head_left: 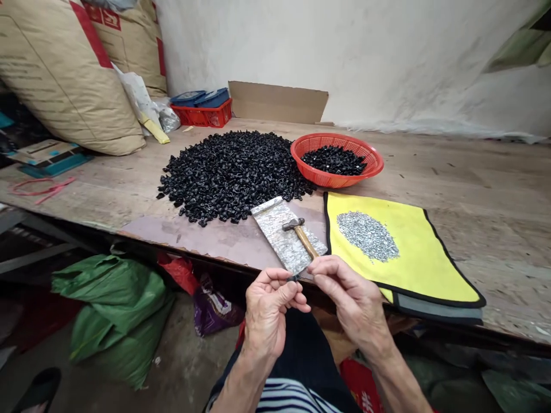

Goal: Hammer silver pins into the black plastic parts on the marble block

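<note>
Metal plate [269, 226]: head view, lying flat near front edge of wooden workbench [430, 166]; reference for places below.
Hammer [305, 238]: lying on plate, steel head near plate's middle, wooden handle angled to near right.
Left hand [271, 304]: just off plate's near end; thumb and forefinger clamped on small black plastic piece [294, 279].
Right hand [353, 292]: just off plate's near right corner, by handle end; thumb and forefinger tips together, cannot tell about anything tiny between.
Black parts pile [236, 172]: loose, behind and left of plate.
Red colander [338, 183]: behind and right of plate, part-filled with similar black parts.
Yellow cloth [424, 258]: right of plate, black-edged, bearing small silvery metal bits [368, 235].
Green sack [116, 310]: on floor, left of plate and lower.
</note>
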Available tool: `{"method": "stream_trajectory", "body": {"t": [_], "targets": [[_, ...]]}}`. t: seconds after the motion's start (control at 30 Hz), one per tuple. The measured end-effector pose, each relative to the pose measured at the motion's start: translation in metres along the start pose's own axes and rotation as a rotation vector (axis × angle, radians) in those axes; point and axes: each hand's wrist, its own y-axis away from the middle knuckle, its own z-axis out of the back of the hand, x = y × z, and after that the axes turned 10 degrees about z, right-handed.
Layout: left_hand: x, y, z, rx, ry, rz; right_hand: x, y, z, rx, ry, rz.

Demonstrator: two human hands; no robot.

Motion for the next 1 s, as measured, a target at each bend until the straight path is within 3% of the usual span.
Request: {"method": "stream_trajectory", "body": {"t": [0.1,0.23,0.67,1.0], "targets": [[-0.001,0.002,0.002,-0.015,0.000,-0.013,-0.005,0.001,-0.022,-0.021,-0.052,0.015],[0.000,0.002,0.006,-0.039,0.007,-0.032,-0.014,0.001,-0.033,-0.013,-0.122,-0.111],[0.004,-0.004,0.014,-0.072,-0.034,-0.059,-0.022,-0.010,-0.036,-0.004,-0.442,-0.521],[0.007,-0.006,0.022,-0.083,-0.044,-0.078,-0.020,-0.006,-0.040,0.017,-0.421,-0.598]]}}
